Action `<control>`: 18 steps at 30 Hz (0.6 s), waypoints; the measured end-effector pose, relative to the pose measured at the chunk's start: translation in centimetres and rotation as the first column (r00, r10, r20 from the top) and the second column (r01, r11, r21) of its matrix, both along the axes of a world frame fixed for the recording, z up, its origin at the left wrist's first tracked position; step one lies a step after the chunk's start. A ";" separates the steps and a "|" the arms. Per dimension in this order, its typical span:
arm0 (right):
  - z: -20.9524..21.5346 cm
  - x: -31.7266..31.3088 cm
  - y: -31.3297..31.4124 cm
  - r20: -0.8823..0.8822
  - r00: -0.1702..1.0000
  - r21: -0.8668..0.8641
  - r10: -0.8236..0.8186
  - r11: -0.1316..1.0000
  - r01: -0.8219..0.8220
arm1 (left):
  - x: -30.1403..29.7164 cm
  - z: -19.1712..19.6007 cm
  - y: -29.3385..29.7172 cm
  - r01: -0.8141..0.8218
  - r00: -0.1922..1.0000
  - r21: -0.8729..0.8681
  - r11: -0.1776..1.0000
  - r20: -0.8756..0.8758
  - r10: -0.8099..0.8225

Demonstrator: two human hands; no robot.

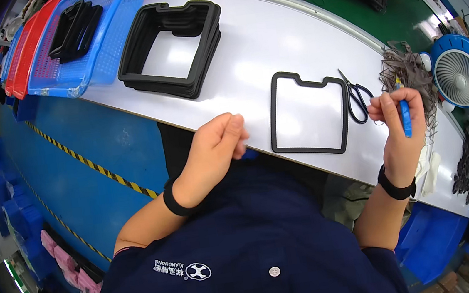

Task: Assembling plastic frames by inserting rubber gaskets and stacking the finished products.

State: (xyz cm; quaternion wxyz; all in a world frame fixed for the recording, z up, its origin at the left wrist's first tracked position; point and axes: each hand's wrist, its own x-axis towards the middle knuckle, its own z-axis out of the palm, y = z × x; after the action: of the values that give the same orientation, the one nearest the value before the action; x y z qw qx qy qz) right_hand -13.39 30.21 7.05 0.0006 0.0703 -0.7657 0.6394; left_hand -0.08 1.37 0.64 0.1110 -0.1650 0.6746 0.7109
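White tabletop: black frame between curled left fingers and right fingers around blue tool.

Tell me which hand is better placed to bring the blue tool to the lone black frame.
Right, probably: the right hand holds the blue tool, just right of the lone black frame; the left hand shows no tool.

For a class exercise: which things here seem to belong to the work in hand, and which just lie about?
Likely belonging:
blue tool, in the right hand
lone black frame
stacked black frames
scissors beside the lone frame, unheld

Probably just lying about:
fan
red basket
pink bundles
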 end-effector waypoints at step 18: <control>-3.9 4.2 -1.7 0.141 0.985 0.181 0.098 0.976 -0.123 | -2.3 0.8 4.3 -0.098 0.875 -0.765 0.637 -0.371 -0.312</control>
State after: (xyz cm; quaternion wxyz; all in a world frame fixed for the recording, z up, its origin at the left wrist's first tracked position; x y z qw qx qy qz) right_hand -9.20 28.55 3.11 -0.0920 0.0706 -0.8163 0.5659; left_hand -2.42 5.66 1.41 -0.0930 0.0235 0.9248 0.3682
